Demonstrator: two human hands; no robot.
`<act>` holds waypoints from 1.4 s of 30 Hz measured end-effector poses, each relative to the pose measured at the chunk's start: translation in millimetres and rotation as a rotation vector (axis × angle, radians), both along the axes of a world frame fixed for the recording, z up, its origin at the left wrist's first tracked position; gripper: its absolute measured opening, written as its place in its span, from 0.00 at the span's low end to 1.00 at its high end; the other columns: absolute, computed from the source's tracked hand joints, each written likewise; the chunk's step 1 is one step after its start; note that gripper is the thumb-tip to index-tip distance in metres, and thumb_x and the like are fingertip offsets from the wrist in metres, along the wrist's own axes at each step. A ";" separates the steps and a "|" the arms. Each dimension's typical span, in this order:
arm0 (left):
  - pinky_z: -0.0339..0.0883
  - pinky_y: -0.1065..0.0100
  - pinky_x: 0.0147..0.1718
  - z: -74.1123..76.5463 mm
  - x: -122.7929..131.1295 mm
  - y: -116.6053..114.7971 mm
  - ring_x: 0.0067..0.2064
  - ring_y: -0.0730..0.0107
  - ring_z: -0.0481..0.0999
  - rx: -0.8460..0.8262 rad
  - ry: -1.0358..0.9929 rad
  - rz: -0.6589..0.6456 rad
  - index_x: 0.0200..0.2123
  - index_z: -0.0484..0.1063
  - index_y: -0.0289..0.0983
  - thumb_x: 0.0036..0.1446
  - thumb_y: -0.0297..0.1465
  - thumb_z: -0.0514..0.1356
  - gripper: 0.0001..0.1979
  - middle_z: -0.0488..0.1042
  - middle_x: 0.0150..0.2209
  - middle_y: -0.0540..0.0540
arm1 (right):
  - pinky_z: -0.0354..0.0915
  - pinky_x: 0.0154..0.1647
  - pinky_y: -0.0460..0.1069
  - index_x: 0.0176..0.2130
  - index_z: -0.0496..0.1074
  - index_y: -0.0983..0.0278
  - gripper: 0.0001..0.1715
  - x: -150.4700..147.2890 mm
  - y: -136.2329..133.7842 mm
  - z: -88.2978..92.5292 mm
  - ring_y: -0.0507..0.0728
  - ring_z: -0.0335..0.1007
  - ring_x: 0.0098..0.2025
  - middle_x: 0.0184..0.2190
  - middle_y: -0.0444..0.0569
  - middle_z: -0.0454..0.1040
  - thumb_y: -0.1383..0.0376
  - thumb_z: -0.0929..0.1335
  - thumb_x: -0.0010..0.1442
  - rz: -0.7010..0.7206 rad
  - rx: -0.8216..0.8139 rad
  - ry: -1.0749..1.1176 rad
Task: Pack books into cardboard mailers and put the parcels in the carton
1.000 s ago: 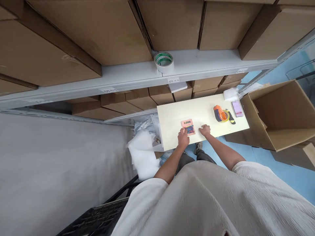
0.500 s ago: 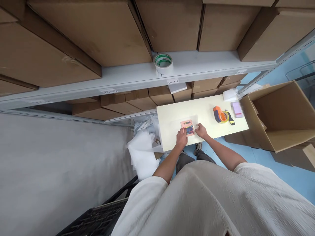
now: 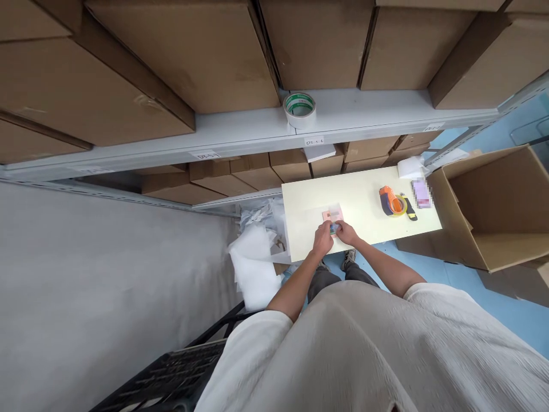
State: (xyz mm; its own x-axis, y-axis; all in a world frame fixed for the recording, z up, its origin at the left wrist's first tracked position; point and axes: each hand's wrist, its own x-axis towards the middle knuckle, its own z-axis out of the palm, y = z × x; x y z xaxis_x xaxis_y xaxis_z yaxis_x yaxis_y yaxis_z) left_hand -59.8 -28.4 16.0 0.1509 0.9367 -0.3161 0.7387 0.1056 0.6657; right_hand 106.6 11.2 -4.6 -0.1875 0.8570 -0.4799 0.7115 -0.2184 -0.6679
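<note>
A small flat pink packet [image 3: 326, 216] with a colourful printed panel lies on the cream tabletop [image 3: 300, 197]. A thin translucent wrapping sheet [image 3: 335, 209] lies under and partly over it, blurring its print. My left hand [image 3: 325, 236] grips the packet's near left edge with its fingers closed. Close beside it, my right hand [image 3: 346, 234] pinches the sheet over the packet's right side. The fingertips of both hands nearly meet, covering the packet's near part.
On the table's right are an orange tape dispenser [image 3: 387, 200], a black-and-yellow cutter [image 3: 410, 209] and a blurred purple item [image 3: 422, 193]. An open carton [image 3: 493, 240] stands at right. White foam sheets [image 3: 255, 269] hang at left. A tape roll [image 3: 299, 110] sits on the shelf above.
My right hand has moved left, bringing the translucent sheet over the packet towards my left hand. The whole view has shifted slightly, so things appear further right.
</note>
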 end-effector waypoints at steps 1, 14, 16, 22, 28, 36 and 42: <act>0.65 0.49 0.65 1.8 2.9 2.5 0.68 0.48 0.70 -0.016 0.003 -0.041 0.67 0.66 0.42 0.59 0.16 0.55 0.35 0.74 0.64 0.37 | 0.71 0.60 0.55 0.59 0.77 0.61 0.29 2.2 -0.1 -0.4 0.62 0.79 0.51 0.51 0.52 0.84 0.74 0.66 0.60 0.008 -0.013 0.026; 0.64 0.50 0.66 1.0 15.3 4.3 0.71 0.44 0.64 -0.082 0.124 -0.179 0.69 0.63 0.37 0.61 0.18 0.55 0.32 0.66 0.72 0.31 | 0.71 0.59 0.53 0.54 0.80 0.62 0.27 21.2 12.7 3.2 0.64 0.79 0.54 0.49 0.54 0.84 0.70 0.69 0.55 -0.282 -0.090 -0.136; 0.62 0.50 0.67 0.1 16.0 4.6 0.72 0.43 0.63 -0.079 0.125 -0.182 0.69 0.63 0.36 0.63 0.20 0.55 0.32 0.65 0.72 0.31 | 0.71 0.57 0.53 0.53 0.80 0.62 0.25 17.0 13.8 3.1 0.63 0.80 0.52 0.48 0.53 0.84 0.69 0.69 0.56 -0.314 -0.120 -0.124; 0.63 0.51 0.66 8.6 17.1 10.5 0.73 0.44 0.64 -0.151 0.101 -0.110 0.69 0.64 0.39 0.74 0.36 0.52 0.23 0.68 0.72 0.33 | 0.70 0.45 0.51 0.35 0.78 0.61 0.09 10.9 18.5 8.7 0.60 0.78 0.41 0.36 0.51 0.82 0.61 0.68 0.62 -0.384 -0.178 -0.062; 0.62 0.49 0.63 27.1 15.4 18.6 0.67 0.43 0.73 -0.261 0.033 0.082 0.60 0.69 0.43 0.74 0.50 0.53 0.22 0.78 0.63 0.36 | 0.69 0.35 0.48 0.31 0.71 0.59 0.26 -0.7 20.0 29.2 0.57 0.74 0.34 0.33 0.49 0.78 0.44 0.64 0.69 -0.455 -0.239 0.175; 0.69 0.63 0.47 27.5 -8.7 11.7 0.50 0.57 0.82 -0.244 -0.216 0.343 0.52 0.66 0.43 0.72 0.39 0.61 0.11 0.82 0.50 0.43 | 0.70 0.39 0.48 0.36 0.75 0.61 0.35 -29.6 16.7 54.7 0.57 0.77 0.40 0.41 0.53 0.83 0.35 0.64 0.69 -0.360 -0.285 0.347; 0.71 0.64 0.45 10.9 -38.5 4.6 0.45 0.60 0.80 -0.242 -0.294 0.540 0.49 0.67 0.45 0.72 0.29 0.52 0.07 0.79 0.44 0.48 | 0.72 0.45 0.50 0.42 0.79 0.61 0.20 -48.6 11.3 50.0 0.58 0.79 0.46 0.49 0.54 0.85 0.47 0.69 0.69 -0.283 -0.315 0.339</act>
State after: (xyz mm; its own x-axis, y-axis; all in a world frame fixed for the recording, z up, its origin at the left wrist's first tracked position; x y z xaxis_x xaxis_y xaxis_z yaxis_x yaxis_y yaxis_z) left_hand -98.3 -23.8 26.9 -0.2082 0.8126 -0.5443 0.3310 0.5822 0.7426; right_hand 58.0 22.5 45.4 -0.1589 0.7212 -0.6743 0.3516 -0.5968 -0.7212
